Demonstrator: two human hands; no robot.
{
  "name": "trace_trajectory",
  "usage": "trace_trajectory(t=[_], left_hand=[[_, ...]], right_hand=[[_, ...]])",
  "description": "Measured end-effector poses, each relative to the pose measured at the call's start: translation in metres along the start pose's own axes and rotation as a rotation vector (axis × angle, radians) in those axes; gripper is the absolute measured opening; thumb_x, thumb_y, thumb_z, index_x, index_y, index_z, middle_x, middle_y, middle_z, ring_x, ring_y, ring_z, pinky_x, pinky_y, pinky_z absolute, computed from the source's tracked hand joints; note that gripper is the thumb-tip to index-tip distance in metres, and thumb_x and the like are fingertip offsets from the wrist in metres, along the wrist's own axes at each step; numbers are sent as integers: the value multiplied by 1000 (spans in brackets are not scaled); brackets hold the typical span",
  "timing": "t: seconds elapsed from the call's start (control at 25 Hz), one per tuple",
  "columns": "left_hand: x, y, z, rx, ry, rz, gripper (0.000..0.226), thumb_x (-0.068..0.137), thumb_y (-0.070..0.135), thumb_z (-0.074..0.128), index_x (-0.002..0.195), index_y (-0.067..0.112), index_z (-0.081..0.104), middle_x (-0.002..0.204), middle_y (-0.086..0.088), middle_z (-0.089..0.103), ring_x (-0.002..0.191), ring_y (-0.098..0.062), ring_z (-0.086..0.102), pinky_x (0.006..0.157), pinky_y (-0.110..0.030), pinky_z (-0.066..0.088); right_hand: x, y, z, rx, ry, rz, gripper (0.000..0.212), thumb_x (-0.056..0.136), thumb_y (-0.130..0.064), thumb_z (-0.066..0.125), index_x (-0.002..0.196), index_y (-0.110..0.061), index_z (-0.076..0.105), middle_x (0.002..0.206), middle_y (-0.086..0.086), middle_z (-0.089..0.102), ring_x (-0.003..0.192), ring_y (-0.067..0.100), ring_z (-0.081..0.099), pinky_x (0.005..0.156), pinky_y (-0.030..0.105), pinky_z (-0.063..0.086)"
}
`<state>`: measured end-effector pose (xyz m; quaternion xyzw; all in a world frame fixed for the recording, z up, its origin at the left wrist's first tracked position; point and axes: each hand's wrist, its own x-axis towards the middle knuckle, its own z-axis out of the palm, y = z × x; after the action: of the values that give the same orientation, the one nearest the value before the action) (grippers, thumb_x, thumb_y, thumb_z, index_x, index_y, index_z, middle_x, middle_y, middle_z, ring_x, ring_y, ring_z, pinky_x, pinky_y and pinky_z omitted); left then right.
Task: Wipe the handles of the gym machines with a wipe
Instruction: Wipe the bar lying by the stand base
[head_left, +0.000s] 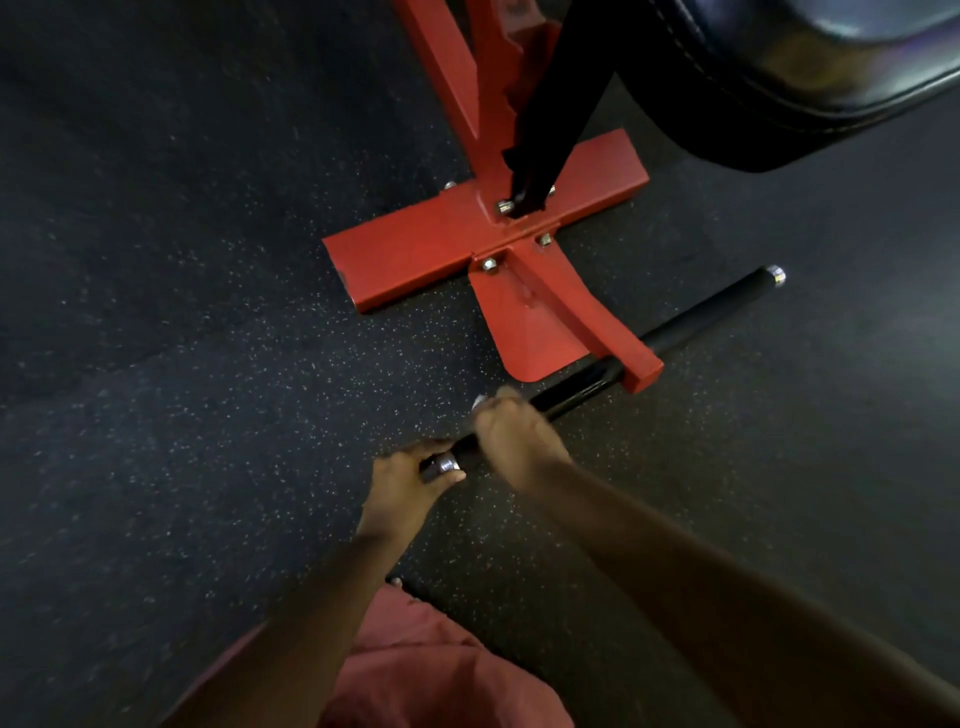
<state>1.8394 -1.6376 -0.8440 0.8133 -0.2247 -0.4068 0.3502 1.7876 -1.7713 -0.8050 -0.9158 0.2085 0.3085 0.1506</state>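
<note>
we look down on a dark rubber floor (218, 395) with small pale specks, in a dim room. on it stands the red steel base (415, 254) of a gym machine, shaped like a cross and fixed with bolts, and a black padded seat (810, 67) hangs over the top right corner. the handle (696, 319) is a long black bar, low above the floor in the middle of the view. its long axis runs on a diagonal: the near end points to the lower left, towards us, and the far end, with a chrome cap, points to the upper right. the bar passes through a red bracket (644, 371) of the base. our left hand (410, 480) pinches the near end at its chrome cap, thumb and fingers closed around it. our right hand (514, 436) is just beside it, further along the bar, with the fingers curled together over the bar. a small pale piece of the wipe (480, 401) shows at the fingertips — it is blurred, so we cannot tell how it is folded. at the bottom edge a pink cloth (431, 670) of our clothing is in view.
</note>
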Motion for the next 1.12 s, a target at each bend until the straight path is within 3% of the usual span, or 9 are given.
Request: trace_trajectory(t=[0.08,0.2,0.36,0.44,0.52,0.68,0.8,0.92,1.12], left_hand=[[1,-1,0,-12,-6,-19,44,77,12,73,119,12,62,117,-1,65,96,0,53,84,-3,34],[1,-2,0,-19,9,7,43,75,12,74,117,9,64,115,-3,66,95,-1,55,83,0,33],[2,-5,1,-7,-5,-8,44,76,17,73,118,13,63,117,-1,65,105,-6,56,95,-12,37],[2,-4,1,-2,-13,-7,44,77,17,73,119,12,62,118,-1,65,102,-2,54,92,-6,32],[3,-3,1,8,-23,-10,46,77,17,72,121,12,60,120,-1,64,100,2,50,89,-3,29],[2,-5,1,10,-32,-20,46,78,16,72,122,12,59,120,-2,64,100,0,52,89,-7,33],[2,-5,2,1,-20,-12,45,77,13,72,120,11,61,117,-2,65,97,0,52,84,-3,32],[4,-8,1,-20,-18,-14,44,75,12,75,117,9,63,114,-4,67,95,-3,57,84,-6,38],[6,-7,-3,-34,-10,-22,39,73,7,75,111,6,66,106,-8,70,87,-6,60,69,3,39]], right_hand=[[14,40,-15,-9,64,103,27,91,-1,48,117,0,53,112,18,58,95,20,58,86,25,52],[19,86,-37,-3,62,251,29,95,-4,41,119,-5,56,116,16,59,104,24,58,92,31,50],[13,81,-34,26,86,387,31,98,-4,32,126,-1,45,127,20,49,125,29,42,101,33,41],[13,67,-32,50,116,420,31,97,-2,33,126,2,43,128,20,49,126,30,40,103,32,37],[12,50,-30,99,91,401,30,96,-3,34,123,2,46,126,17,51,120,26,45,100,29,38],[-3,0,-12,206,-88,148,29,96,-1,31,121,5,46,113,19,49,97,20,44,92,26,40],[-10,10,-4,323,106,136,30,96,-7,37,120,-1,54,111,20,53,94,24,53,84,21,43],[-2,52,10,410,398,448,25,93,-5,38,105,-1,60,108,17,60,92,24,53,69,13,36],[-10,0,33,456,446,468,32,95,-5,38,123,-7,54,128,11,51,114,24,45,90,29,41]])
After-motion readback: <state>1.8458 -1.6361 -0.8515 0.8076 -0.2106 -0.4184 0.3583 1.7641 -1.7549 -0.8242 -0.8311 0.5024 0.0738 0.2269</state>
